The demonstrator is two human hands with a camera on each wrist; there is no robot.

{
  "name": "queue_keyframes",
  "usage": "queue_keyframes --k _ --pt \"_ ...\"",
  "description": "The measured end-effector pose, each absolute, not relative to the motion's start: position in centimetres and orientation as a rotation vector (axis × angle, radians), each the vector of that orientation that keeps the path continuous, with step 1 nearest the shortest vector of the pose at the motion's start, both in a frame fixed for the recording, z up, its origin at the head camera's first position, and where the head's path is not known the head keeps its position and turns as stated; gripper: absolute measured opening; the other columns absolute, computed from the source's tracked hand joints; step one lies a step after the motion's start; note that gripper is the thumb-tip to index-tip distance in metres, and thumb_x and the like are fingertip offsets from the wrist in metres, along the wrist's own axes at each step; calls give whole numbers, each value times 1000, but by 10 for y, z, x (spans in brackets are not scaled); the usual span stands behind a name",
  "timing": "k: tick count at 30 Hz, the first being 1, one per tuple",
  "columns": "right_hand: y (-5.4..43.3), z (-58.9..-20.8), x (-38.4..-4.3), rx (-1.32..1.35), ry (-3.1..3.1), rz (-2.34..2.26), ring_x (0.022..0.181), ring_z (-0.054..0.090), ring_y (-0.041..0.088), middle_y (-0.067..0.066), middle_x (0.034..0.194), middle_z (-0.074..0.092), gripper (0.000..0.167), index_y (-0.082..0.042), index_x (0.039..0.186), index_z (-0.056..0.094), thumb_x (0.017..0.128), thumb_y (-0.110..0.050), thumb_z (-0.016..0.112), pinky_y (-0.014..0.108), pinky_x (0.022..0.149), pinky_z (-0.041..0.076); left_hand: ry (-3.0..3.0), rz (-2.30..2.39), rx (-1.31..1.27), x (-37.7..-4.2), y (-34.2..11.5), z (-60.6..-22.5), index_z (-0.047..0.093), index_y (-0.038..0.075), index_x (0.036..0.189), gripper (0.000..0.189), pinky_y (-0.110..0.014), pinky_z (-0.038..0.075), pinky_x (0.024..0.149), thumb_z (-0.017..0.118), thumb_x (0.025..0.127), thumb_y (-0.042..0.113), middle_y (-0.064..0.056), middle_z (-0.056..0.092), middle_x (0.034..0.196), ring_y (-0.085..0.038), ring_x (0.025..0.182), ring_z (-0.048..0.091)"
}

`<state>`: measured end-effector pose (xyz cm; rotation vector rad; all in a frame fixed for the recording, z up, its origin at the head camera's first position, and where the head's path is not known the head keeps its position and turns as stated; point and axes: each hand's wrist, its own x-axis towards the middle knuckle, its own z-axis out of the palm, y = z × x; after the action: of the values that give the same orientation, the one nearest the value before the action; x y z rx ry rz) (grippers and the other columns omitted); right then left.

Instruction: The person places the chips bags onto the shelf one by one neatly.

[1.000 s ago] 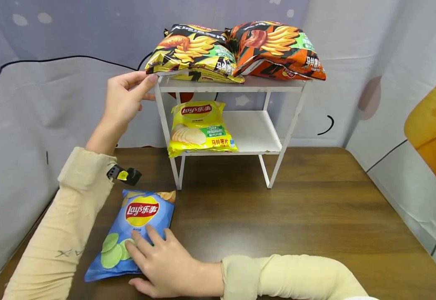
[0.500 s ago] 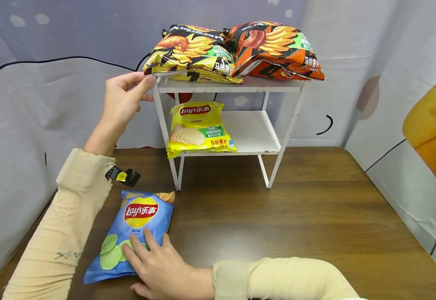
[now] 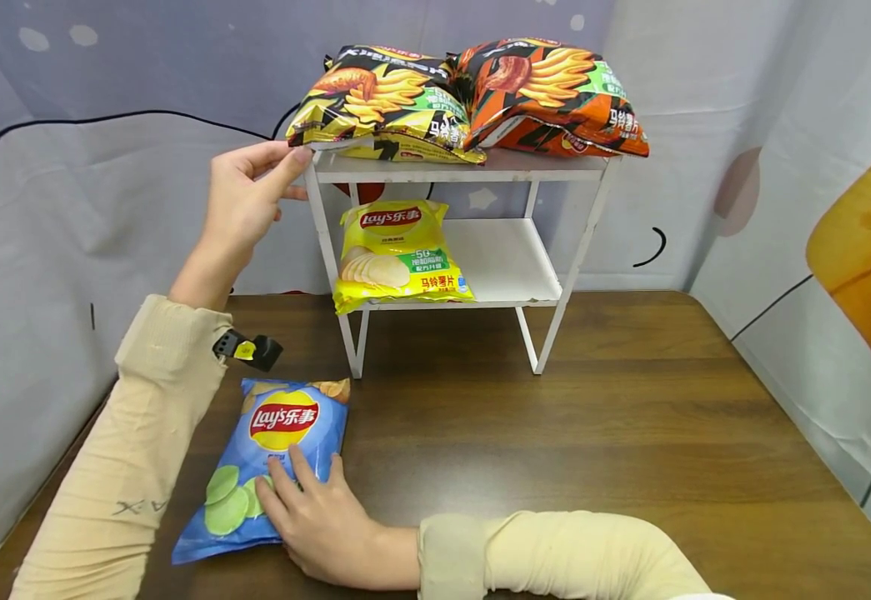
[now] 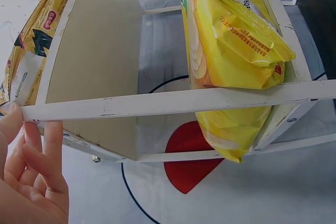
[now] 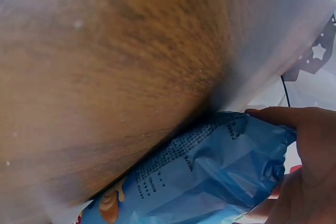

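Observation:
My left hand (image 3: 251, 196) pinches the upper left corner of a white two-tier rack (image 3: 570, 233), thumb in front and fingers behind. The left wrist view shows its thumb and fingertips at the rack's white bar (image 4: 157, 103). Flat on the table lies a blue Lay's chip bag (image 3: 285, 421) with lime pictures. Over its lower right part, my right hand (image 3: 330, 521) rests with spread, mostly straight fingers. Its thumb is hidden in the head view; the right wrist view shows the thumb (image 5: 275, 115) along the blue bag's edge.
A yellow Lay's bag (image 3: 401, 258) sits on the left of the lower shelf. On top lie black-yellow chip bags (image 3: 386, 104) and black-orange chip bags (image 3: 555, 100). The rack stands towards the back of the brown table (image 3: 555, 450), near a patterned curtain (image 3: 105, 208).
The right hand stays on the blue bag, fingers shifting slightly; its thumb, visible beside the bag before, has gone out of sight in the head view. The left hand keeps its place on the rack.

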<state>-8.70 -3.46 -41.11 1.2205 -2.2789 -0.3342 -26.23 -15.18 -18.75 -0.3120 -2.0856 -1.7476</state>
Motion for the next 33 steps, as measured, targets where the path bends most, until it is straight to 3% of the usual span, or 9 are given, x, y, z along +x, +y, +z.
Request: queue_keyframes --k 8,15,18,23,28,33 --pt "-34 -411 -86 1210 -2291 -384 125 53 25 3 135 56 67 -17 134 49 79 -52 64 44 78 56 -2086 -1748 -311 -262 -152 -188 73 13 100 20 -17 31 43 71 88 28 17 67 80 1 59 65" --pt "-36 -413 -85 1179 -2302 -412 125 52 26 3 135 54 76 -21 139 44 77 -60 63 53 88 50 -2081 -1754 -317 -263 -152 -188 73 13 99 19 -17 31 43 71 88 28 16 67 80 1 59 65" --pt "-38 -418 -87 1120 -2239 -396 123 54 24 0 132 56 63 -26 137 48 83 -56 61 52 88 51 -2078 -1755 -320 -263 -152 -188 73 13 100 19 -17 31 43 71 88 27 16 68 80 1 59 65" --pt "-39 -424 -92 1068 -2157 -367 121 56 23 -2 128 60 35 -30 131 54 96 -34 49 48 82 55 -2077 -1754 -317 -263 -152 -188 73 13 99 19 -17 31 43 71 88 27 17 68 79 1 59 65" --pt "-39 -425 -94 1077 -2147 -348 121 58 24 -2 127 62 33 -28 130 56 99 -28 43 47 80 56 -2089 -1746 -306 -263 -152 -188 73 13 100 20 -17 31 43 71 88 28 17 68 80 1 59 65" --pt "-38 -421 -95 1087 -2166 -322 121 58 24 -2 127 62 35 -31 132 53 98 -30 48 46 79 57 -2095 -1744 -300 -263 -152 -188 73 14 99 19 -17 31 43 71 88 29 17 67 80 1 59 65"
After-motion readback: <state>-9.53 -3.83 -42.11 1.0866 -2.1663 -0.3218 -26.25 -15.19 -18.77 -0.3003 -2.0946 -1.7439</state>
